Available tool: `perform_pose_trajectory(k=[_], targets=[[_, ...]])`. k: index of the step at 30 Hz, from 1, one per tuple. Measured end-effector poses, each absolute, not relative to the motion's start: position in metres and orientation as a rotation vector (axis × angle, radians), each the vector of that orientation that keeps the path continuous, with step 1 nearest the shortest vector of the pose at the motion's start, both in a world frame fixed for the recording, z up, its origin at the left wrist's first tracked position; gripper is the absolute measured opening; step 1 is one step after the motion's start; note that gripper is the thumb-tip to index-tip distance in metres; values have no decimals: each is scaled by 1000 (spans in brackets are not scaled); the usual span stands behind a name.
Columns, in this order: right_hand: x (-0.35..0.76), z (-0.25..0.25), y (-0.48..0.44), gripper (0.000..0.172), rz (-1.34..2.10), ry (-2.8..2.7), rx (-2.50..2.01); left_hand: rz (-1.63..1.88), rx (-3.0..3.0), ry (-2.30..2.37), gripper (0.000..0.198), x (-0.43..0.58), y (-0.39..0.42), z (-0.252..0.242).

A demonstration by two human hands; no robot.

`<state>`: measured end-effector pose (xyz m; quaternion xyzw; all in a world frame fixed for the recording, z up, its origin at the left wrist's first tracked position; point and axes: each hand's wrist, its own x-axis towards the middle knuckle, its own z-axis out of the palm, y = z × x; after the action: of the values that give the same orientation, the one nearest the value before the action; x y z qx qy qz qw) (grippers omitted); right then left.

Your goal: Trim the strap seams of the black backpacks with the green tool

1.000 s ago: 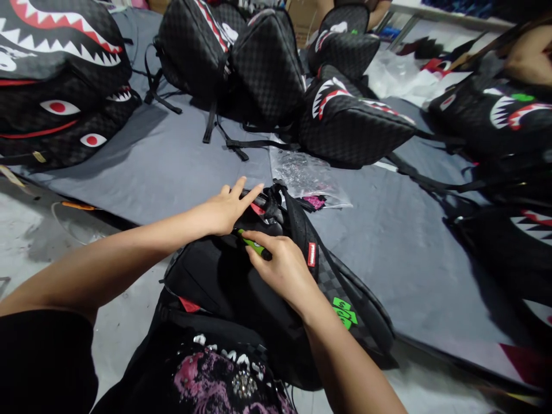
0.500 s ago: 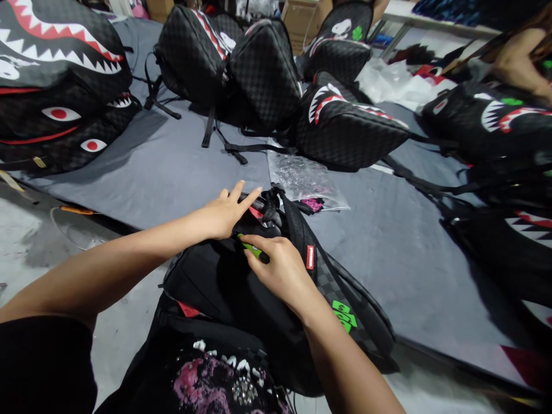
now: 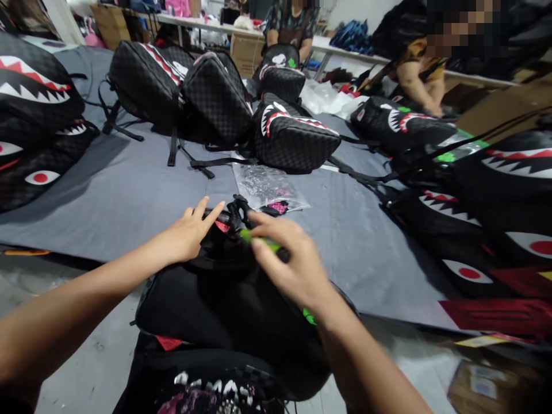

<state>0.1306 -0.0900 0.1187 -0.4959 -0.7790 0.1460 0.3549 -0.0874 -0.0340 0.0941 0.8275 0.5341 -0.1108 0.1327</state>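
Note:
A black backpack (image 3: 224, 305) lies at the table's near edge, against my body, with its top handle and straps bunched at the far end. My left hand (image 3: 183, 236) rests at that end beside the handle (image 3: 236, 211), its visible fingers spread and nothing seen in them. Between the thumb and fingers of my right hand (image 3: 297, 261) is a slim green tool with a black end (image 3: 271, 244); its exact kind is unclear. The tool's front end is close to the bunched straps. Whether it touches them is hard to see. Some red lining shows under the handle.
A clear plastic bag (image 3: 271, 187) lies just beyond the straps on the grey-covered table (image 3: 142, 172). Several checkered backpacks (image 3: 297, 141) with shark-mouth prints stand further back, others left and right. Co-workers (image 3: 291, 26) are across the table. A cardboard box (image 3: 478, 385) stands on the floor at right.
The view has tilted up and swung right, bringing co-workers into sight. My right hand has lifted with the green tool, moving towards the bunched straps. My left hand keeps its place at the handle.

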Motion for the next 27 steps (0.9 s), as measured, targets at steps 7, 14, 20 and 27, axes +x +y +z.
perform_pose_trajectory(k=[7,14,20,27], targets=[[213,71,-1,30,-149,-2319,-2038,-291,2368,1530,107,-87,-34,93],[220,-9,61,39,-117,-2705,-2044,-308,2385,1565,114,-85,-35,93],[227,-21,63,35,-246,-2827,-2018,-324,2345,1564,113,-82,-34,95],[227,-20,63,30,-410,-2771,-2030,-278,2358,1555,111,-85,-35,92]])
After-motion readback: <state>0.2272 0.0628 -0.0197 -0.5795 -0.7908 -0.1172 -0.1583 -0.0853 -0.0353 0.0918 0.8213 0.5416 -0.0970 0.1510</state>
